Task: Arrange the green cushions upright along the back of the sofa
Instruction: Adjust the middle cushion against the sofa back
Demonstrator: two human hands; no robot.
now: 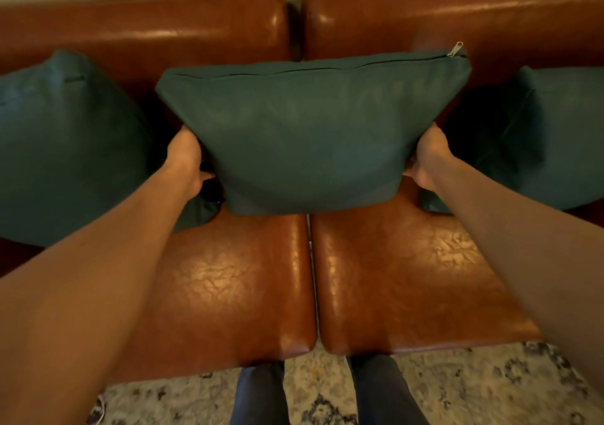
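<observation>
A green cushion (307,130) stands upright in the middle of the brown leather sofa (228,281), zipper edge on top, leaning toward the backrest (147,29). My left hand (188,160) grips its left side and my right hand (425,156) grips its right side. A second green cushion (65,150) stands against the backrest at the left. A third green cushion (549,137) stands at the right. The fingers of both hands are hidden behind the middle cushion.
The sofa has two seat cushions split by a gap (310,277) under the middle cushion. A patterned rug (457,388) lies in front of the sofa, and my legs (261,395) stand on it close to the seat edge.
</observation>
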